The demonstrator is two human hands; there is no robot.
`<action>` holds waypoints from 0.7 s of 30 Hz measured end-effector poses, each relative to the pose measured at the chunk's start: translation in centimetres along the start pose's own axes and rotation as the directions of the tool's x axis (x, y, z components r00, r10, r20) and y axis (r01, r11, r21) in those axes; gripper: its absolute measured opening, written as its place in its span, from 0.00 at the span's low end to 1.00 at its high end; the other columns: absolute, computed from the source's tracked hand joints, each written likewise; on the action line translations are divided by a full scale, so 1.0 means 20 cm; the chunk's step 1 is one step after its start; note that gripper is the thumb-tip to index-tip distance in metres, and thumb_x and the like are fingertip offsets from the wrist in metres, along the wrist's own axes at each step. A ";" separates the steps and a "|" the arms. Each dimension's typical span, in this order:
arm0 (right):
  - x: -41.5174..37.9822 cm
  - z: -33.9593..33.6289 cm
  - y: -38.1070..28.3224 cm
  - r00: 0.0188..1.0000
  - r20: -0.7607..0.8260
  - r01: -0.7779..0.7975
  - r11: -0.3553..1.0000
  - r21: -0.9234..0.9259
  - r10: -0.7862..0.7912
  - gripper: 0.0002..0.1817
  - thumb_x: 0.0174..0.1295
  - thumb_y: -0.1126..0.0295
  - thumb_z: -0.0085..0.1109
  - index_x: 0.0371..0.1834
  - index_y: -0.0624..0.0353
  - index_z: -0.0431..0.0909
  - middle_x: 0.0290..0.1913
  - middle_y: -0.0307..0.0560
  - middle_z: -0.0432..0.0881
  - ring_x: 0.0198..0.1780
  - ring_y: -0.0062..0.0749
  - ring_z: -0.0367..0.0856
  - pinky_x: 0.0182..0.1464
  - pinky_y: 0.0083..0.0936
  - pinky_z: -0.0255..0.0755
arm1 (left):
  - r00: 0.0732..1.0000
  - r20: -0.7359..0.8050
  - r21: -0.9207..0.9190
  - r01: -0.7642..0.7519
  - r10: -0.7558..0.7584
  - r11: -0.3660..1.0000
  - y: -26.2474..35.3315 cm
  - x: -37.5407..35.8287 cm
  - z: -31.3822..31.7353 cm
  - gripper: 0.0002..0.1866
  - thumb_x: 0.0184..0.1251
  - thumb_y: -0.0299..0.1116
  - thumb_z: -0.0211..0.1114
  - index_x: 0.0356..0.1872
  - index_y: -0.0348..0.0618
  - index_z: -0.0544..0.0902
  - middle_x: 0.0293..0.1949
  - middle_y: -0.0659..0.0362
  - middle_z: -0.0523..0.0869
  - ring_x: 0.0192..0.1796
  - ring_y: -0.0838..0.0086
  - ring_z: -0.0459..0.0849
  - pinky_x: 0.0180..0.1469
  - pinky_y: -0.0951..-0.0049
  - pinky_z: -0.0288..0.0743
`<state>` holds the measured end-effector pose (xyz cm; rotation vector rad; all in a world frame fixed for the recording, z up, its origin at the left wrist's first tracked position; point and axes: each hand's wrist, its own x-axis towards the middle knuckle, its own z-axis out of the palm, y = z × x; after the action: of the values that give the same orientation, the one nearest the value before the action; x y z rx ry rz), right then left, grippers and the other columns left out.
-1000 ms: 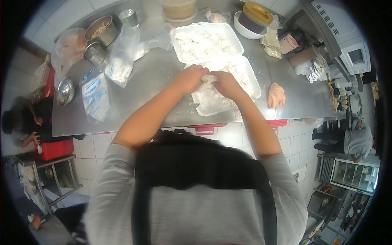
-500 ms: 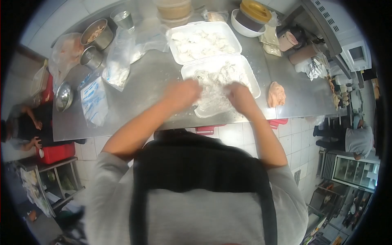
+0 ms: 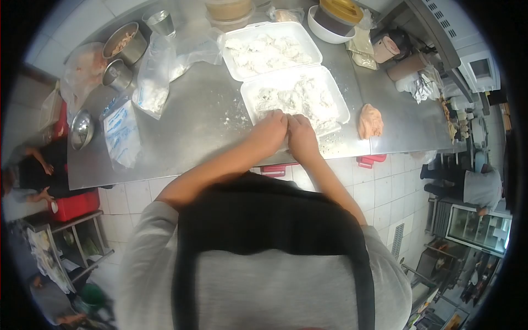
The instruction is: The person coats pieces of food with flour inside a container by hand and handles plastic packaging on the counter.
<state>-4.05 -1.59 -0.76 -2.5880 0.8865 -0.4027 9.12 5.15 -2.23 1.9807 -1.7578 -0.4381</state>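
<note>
An open white foam box [image 3: 343,113] lies on the steel table, with white floured pieces [image 3: 300,99] in its near half and more floured pieces [image 3: 267,53] in the far half. Over the near edge of the box, my left hand [image 3: 270,132] and my right hand [image 3: 302,136] meet, their fingers closed and pressed together. What they pinch, if anything, is hidden by the fingers. A raw pinkish piece of meat [image 3: 370,121] rests on the table to the right of the box.
Bags of white powder [image 3: 151,96], a plastic bag with blue print [image 3: 122,135] and metal pots [image 3: 125,44] stand on the left. A white bowl [image 3: 329,34] is behind the box. People are at the far left [image 3: 41,165] and far right [image 3: 477,184].
Both hands have come together at the near edge of the box; before, they were apart over its left and right sides. The view has shifted slightly.
</note>
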 end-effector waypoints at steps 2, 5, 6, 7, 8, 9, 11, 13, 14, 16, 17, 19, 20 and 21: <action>0.03 -0.01 0.03 0.999 -0.032 -0.028 0.976 0.214 0.036 0.24 0.49 0.81 0.51 0.53 0.67 0.72 0.49 0.63 0.73 0.53 0.58 0.70 0.54 0.38 0.69 | 0.999 -0.043 -0.110 0.005 -0.010 0.994 -0.02 0.01 0.01 0.22 0.50 0.28 0.64 0.49 0.32 0.74 0.45 0.46 0.74 0.50 0.54 0.73 0.51 0.62 0.72; -0.03 -0.06 0.04 0.994 -0.088 0.060 0.997 -0.040 -0.064 0.22 0.48 0.81 0.52 0.51 0.66 0.74 0.46 0.65 0.74 0.47 0.60 0.73 0.50 0.40 0.71 | 0.967 -0.185 -0.022 -0.183 0.176 0.983 -0.01 -0.03 -0.06 0.19 0.51 0.26 0.63 0.47 0.32 0.75 0.43 0.46 0.74 0.48 0.53 0.74 0.50 0.61 0.72; -0.03 -0.03 0.03 0.985 -0.127 0.114 0.992 -0.060 -0.121 0.22 0.47 0.80 0.54 0.50 0.65 0.75 0.45 0.64 0.75 0.44 0.58 0.74 0.46 0.40 0.72 | 0.966 -0.178 -0.001 -0.192 0.188 0.981 0.01 -0.03 -0.04 0.19 0.51 0.25 0.62 0.46 0.33 0.75 0.43 0.46 0.75 0.48 0.52 0.74 0.49 0.60 0.72; -0.02 0.00 0.02 0.994 -0.088 0.059 0.998 -0.011 -0.059 0.22 0.47 0.80 0.55 0.50 0.65 0.75 0.45 0.63 0.75 0.43 0.56 0.75 0.46 0.39 0.72 | 0.964 -0.173 0.020 -0.201 0.201 0.979 0.03 -0.02 -0.02 0.18 0.51 0.25 0.62 0.46 0.33 0.76 0.42 0.46 0.75 0.47 0.51 0.75 0.48 0.59 0.72; 0.01 0.03 0.01 0.999 -0.047 0.003 0.999 0.034 -0.001 0.22 0.47 0.80 0.55 0.49 0.65 0.75 0.45 0.63 0.75 0.43 0.55 0.75 0.45 0.38 0.73 | 0.980 -0.148 0.005 -0.131 0.130 0.991 0.03 -0.01 -0.02 0.17 0.50 0.24 0.62 0.45 0.34 0.76 0.42 0.46 0.76 0.46 0.51 0.76 0.48 0.59 0.72; 0.03 0.05 -0.01 0.998 0.001 -0.057 0.995 0.078 0.057 0.22 0.47 0.80 0.56 0.49 0.65 0.75 0.45 0.62 0.75 0.43 0.53 0.76 0.44 0.38 0.73 | 0.991 -0.118 -0.010 -0.058 0.056 0.998 0.03 0.00 -0.02 0.17 0.50 0.24 0.63 0.44 0.36 0.77 0.41 0.46 0.76 0.46 0.51 0.76 0.47 0.59 0.73; 0.09 0.04 -0.04 0.984 0.014 -0.177 0.958 0.227 0.178 0.18 0.48 0.80 0.56 0.46 0.62 0.78 0.40 0.57 0.80 0.40 0.45 0.80 0.42 0.36 0.73 | 0.990 -0.137 -0.051 0.020 -0.026 0.999 -0.01 0.03 -0.06 0.15 0.49 0.23 0.63 0.42 0.38 0.79 0.40 0.47 0.78 0.45 0.51 0.78 0.47 0.59 0.73; 0.18 0.00 -0.08 0.939 0.108 -0.336 0.812 0.476 0.325 0.18 0.47 0.79 0.56 0.45 0.63 0.78 0.34 0.58 0.80 0.36 0.47 0.80 0.42 0.37 0.73 | 0.972 -0.231 -0.114 0.013 -0.039 0.993 -0.07 0.09 -0.16 0.14 0.49 0.22 0.62 0.40 0.40 0.80 0.39 0.48 0.80 0.44 0.52 0.79 0.46 0.59 0.73; 0.23 -0.04 -0.10 0.961 0.024 -0.253 0.846 0.469 0.274 0.16 0.49 0.78 0.55 0.44 0.63 0.79 0.31 0.56 0.82 0.35 0.47 0.81 0.42 0.37 0.74 | 0.972 -0.228 -0.108 0.030 -0.054 0.994 -0.09 0.13 -0.22 0.13 0.49 0.21 0.61 0.38 0.40 0.81 0.38 0.48 0.80 0.44 0.53 0.79 0.46 0.59 0.73; 0.34 -0.04 -0.12 0.985 -0.091 -0.094 0.892 0.442 0.149 0.15 0.50 0.79 0.54 0.43 0.63 0.79 0.32 0.56 0.82 0.36 0.49 0.81 0.43 0.37 0.74 | 0.971 -0.222 -0.097 0.065 -0.085 0.993 -0.11 0.20 -0.34 0.10 0.49 0.20 0.60 0.35 0.40 0.81 0.37 0.48 0.82 0.44 0.54 0.80 0.46 0.60 0.73; 0.39 -0.04 -0.12 0.986 -0.147 -0.011 0.907 0.422 0.081 0.15 0.50 0.79 0.54 0.43 0.63 0.79 0.32 0.56 0.82 0.36 0.50 0.81 0.43 0.37 0.74 | 0.977 -0.184 -0.124 0.086 -0.108 0.989 -0.14 0.22 -0.35 0.11 0.49 0.20 0.60 0.36 0.40 0.80 0.37 0.48 0.82 0.45 0.54 0.80 0.46 0.59 0.73; 0.46 -0.05 -0.15 0.990 -0.059 -0.101 0.936 0.336 0.128 0.14 0.50 0.78 0.56 0.42 0.60 0.79 0.37 0.55 0.82 0.39 0.48 0.81 0.45 0.36 0.74 | 0.983 -0.106 -0.174 0.131 -0.151 0.976 -0.18 0.24 -0.38 0.11 0.50 0.21 0.60 0.37 0.40 0.79 0.38 0.47 0.83 0.45 0.54 0.80 0.46 0.59 0.73; 0.49 -0.05 -0.16 0.988 -0.015 -0.142 0.946 0.290 0.153 0.14 0.50 0.78 0.57 0.42 0.59 0.79 0.39 0.55 0.82 0.41 0.48 0.81 0.47 0.35 0.74 | 0.981 -0.104 -0.176 0.144 -0.163 0.974 -0.19 0.25 -0.38 0.12 0.50 0.21 0.61 0.38 0.40 0.79 0.38 0.47 0.83 0.45 0.54 0.80 0.45 0.59 0.73; 0.50 -0.05 -0.16 0.996 -0.012 -0.088 0.973 0.215 0.093 0.14 0.49 0.78 0.58 0.41 0.59 0.79 0.41 0.55 0.82 0.42 0.48 0.80 0.47 0.35 0.73 | 0.979 -0.102 -0.177 0.156 -0.176 0.972 -0.20 0.25 -0.39 0.13 0.49 0.21 0.61 0.39 0.40 0.79 0.38 0.48 0.83 0.45 0.53 0.81 0.45 0.59 0.73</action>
<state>4.93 -5.81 2.95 -2.3418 0.9113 -0.4748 17.24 1.54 2.44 1.9973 -1.4409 -0.4980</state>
